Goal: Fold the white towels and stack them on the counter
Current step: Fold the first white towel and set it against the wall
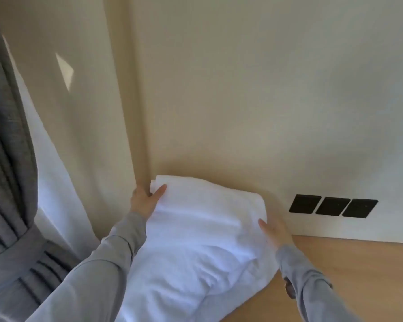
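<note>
A folded white towel (pixel 205 205) sits on top of a pile of white towels (pixel 196 270) on the wooden counter (pixel 358 270), pushed into the corner against the wall. My left hand (pixel 144 201) grips the folded towel's left end, thumb on top and fingers hidden beneath. My right hand (pixel 275 231) lies against the towel's right side with the thumb stretched along the cloth; its fingers are hidden behind the towel. Both arms wear grey sleeves.
The cream wall (pixel 265 101) rises directly behind the pile. Three black square wall plates (pixel 333 205) sit low on the wall to the right. A grey curtain with a tie-back (pixel 9 205) and a white sheer (pixel 56 194) hang at the left.
</note>
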Tool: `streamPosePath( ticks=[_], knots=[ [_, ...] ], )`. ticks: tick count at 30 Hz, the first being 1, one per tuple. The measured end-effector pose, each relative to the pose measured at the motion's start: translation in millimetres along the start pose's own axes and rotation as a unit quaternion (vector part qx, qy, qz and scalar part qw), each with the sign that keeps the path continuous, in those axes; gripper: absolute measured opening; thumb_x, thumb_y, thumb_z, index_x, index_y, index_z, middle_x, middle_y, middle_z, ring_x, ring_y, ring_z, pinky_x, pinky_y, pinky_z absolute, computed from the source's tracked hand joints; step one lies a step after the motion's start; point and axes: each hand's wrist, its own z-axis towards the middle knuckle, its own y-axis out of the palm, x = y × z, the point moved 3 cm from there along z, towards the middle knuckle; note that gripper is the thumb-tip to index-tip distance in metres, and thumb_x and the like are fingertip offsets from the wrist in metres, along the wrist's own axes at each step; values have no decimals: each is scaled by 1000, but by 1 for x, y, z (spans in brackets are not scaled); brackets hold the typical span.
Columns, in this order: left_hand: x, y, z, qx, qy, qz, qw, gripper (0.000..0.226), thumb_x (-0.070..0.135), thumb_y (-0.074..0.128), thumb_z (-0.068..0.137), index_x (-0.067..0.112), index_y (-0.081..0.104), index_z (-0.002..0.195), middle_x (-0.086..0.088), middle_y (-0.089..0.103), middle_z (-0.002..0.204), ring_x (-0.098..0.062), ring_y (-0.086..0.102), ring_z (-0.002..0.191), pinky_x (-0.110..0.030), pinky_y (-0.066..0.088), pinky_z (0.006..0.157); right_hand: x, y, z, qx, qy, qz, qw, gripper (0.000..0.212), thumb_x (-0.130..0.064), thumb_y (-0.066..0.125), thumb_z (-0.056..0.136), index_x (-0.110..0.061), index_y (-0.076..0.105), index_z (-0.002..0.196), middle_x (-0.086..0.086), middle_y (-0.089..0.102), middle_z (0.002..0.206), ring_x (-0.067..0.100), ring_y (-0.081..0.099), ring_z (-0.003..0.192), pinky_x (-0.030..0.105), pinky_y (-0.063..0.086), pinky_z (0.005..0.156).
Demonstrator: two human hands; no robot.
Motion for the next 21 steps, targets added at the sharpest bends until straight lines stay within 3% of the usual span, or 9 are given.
streamPosePath(
  ticks=[2,3,6,10,12,15,17,19,21],
  knots=[
    [-13,2,4,-48,-25,-80,995,30,40,67,82,24,52,103,7,57,88,-21,56,96,-28,44,78,19,5,-2,22,59,69,996,47,-30,57,91,-10,45,131,15,53,130,31,53,111,43,43,98],
    [-18,3,5,-66,-29,-88,993,26,43,67,81,28,53,97,10,58,85,-16,57,90,-25,43,71,29,8,-4,19,93,103,990,53,-30,58,90,-11,40,136,15,50,134,32,51,114,42,41,99],
    [-25,9,8,-89,-37,-82,992,40,46,69,78,26,52,108,14,61,98,-3,57,88,-18,42,66,43,21,-6,-8,167,191,967,68,-29,60,90,-8,26,144,17,41,142,34,46,123,39,38,99],
    [-27,19,12,-61,-17,-78,995,48,40,74,75,23,51,114,13,61,99,-7,58,89,-20,45,73,41,29,-2,-7,159,272,949,51,-22,66,85,0,49,128,18,58,124,32,57,105,41,46,95],
    [-28,19,11,-27,-8,-56,998,45,41,74,74,21,53,108,13,60,93,-4,57,83,-18,43,67,40,30,-2,10,172,294,940,49,-22,72,80,2,56,120,17,64,110,33,61,98,44,50,90],
    [-31,16,11,6,2,-35,999,40,46,70,76,21,51,100,14,56,85,-2,53,76,-16,37,59,31,29,-12,-29,190,340,921,51,-23,81,65,-3,61,107,16,69,101,35,65,93,43,54,77],
    [-34,15,11,12,20,-38,999,34,47,66,79,20,54,96,10,58,85,-11,56,79,-20,41,61,17,24,-19,-38,166,350,921,52,-25,81,61,-8,62,106,13,71,99,34,65,93,41,54,72],
    [-38,19,8,14,19,-45,999,39,47,65,81,15,59,102,-3,61,92,-24,58,86,-33,50,75,-2,18,-27,-26,112,370,922,46,-28,78,63,-13,65,104,7,74,94,29,68,89,37,54,68],
    [-41,25,5,21,1,-61,998,44,45,67,81,12,59,108,-5,61,98,-26,57,90,-37,47,82,-29,14,-36,-32,50,390,919,42,-31,76,67,-17,67,105,4,74,97,25,70,88,36,56,68]
  ],
)
